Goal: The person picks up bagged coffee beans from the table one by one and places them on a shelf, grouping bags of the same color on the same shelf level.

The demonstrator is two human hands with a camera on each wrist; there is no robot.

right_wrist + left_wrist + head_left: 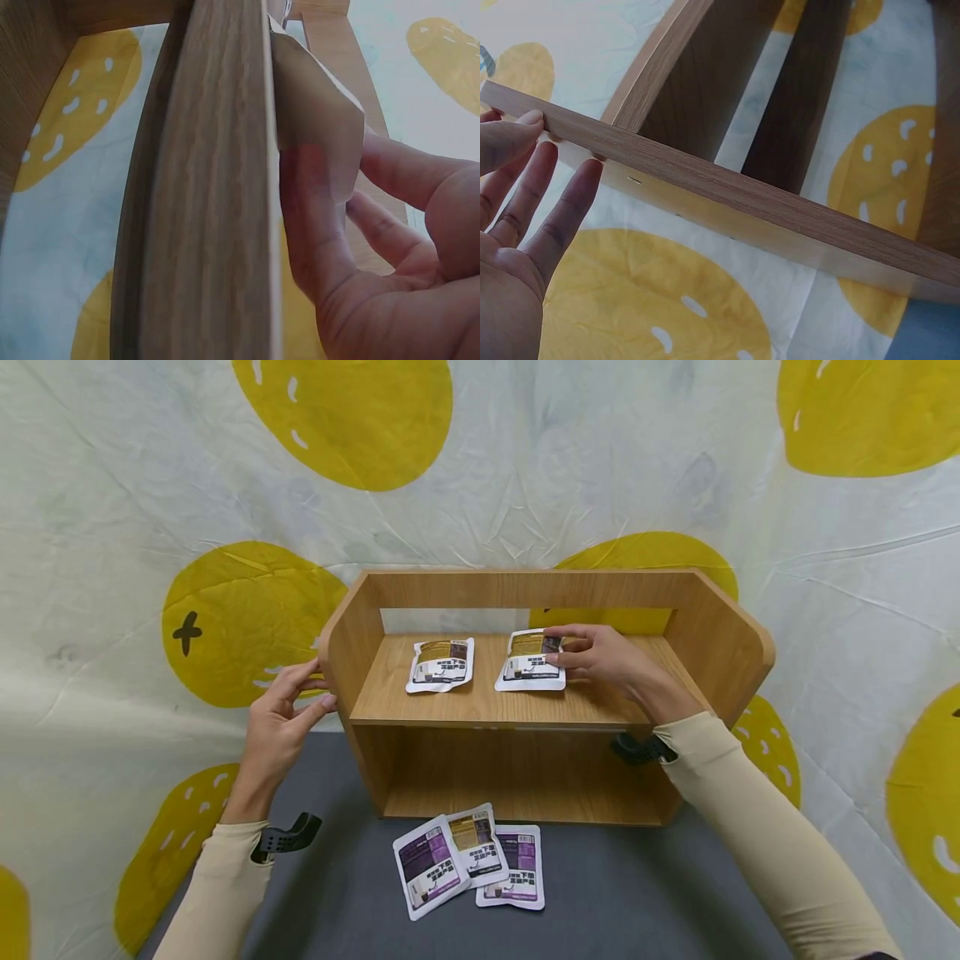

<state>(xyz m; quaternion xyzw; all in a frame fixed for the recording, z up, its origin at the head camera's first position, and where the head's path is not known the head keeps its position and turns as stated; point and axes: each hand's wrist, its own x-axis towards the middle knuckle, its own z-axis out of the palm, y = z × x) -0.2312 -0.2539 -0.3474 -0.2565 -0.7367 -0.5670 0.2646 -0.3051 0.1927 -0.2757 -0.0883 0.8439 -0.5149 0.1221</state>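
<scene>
In the head view, my right hand [603,656] pinches the right side of a white pouch with a gold-and-white label [531,664] over the upper board of a wooden shelf [480,710]. From the right wrist view, the fingers [319,240] lie on both faces of this pouch [319,112], close behind the board's front edge. Left of it a similar gold-labelled pouch [441,664] lies on the same board. My left hand [277,718] touches the shelf's left side panel [727,187] from outside, fingers fairly straight and thumb at its edge.
On the grey table [600,893] before the shelf lie a purple-labelled pouch [429,868], a gold-labelled pouch [480,843] and another purple-labelled pouch [521,864], overlapping. Below the upper board is a lower compartment [517,777]. A cloth with yellow shapes [600,460] hangs behind.
</scene>
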